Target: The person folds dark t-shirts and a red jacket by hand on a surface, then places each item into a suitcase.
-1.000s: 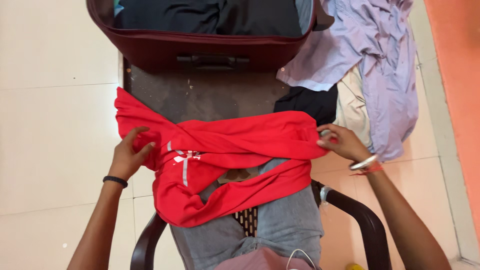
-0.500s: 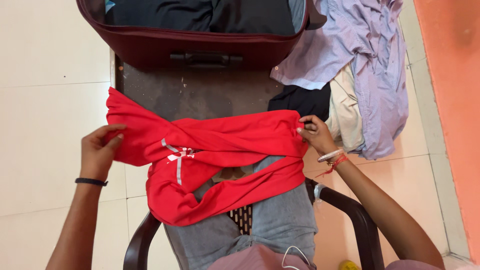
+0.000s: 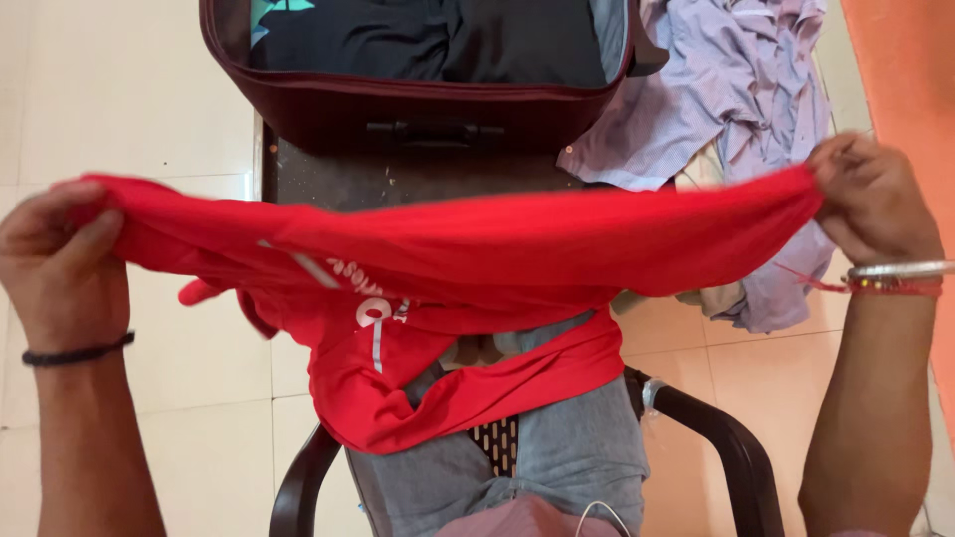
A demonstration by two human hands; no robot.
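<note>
Step in hand, judged: stretching flat; left hand (image 3: pixel 60 264) and right hand (image 3: pixel 870 199) each pinch an end of the red T-shirt (image 3: pixel 477 249), fingers closed on cloth, taut above the lap before the maroon suitcase (image 3: pixel 418 109); next needs an even fold.

Open maroon suitcase (image 3: pixel 418 104) holding dark clothes (image 3: pixel 428 40), lilac shirt (image 3: pixel 736 89), dark chair (image 3: pixel 716 447)

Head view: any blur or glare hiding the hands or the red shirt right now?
Head view: soft, even daylight, no glare; left hand and right hand slightly soft, likely motion blur; red shirt readable, its print smeared; suitcase sharp.
</note>
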